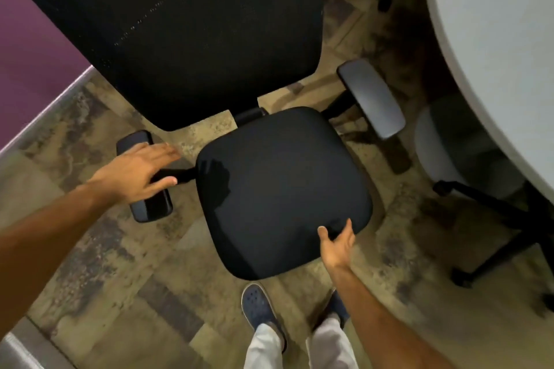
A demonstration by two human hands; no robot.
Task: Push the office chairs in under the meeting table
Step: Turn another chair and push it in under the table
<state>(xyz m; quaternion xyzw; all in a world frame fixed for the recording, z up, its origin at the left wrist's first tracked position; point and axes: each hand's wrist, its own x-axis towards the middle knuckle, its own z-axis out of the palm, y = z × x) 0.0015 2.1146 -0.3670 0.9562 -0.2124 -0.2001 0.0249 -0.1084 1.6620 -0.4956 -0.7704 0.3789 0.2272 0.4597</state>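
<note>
Black mesh-back office chair (281, 186), left hand (135, 172) open on smooth armrest (144, 177), right hand (337, 244) open at padded seat corner – white rounded table (494, 39) nr.

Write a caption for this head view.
Left hand on black chair's armrest, right hand at its seat, beside white table.

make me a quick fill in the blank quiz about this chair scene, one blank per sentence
1. The left hand rests on the black chair's left ____.
2. The right hand touches the front edge of the chair's ____.
3. The white meeting table lies to the chair's ____ in the picture.
4. Under the table's edge sits a second chair, coloured ____.

Missing words: armrest; seat; right; grey
</note>
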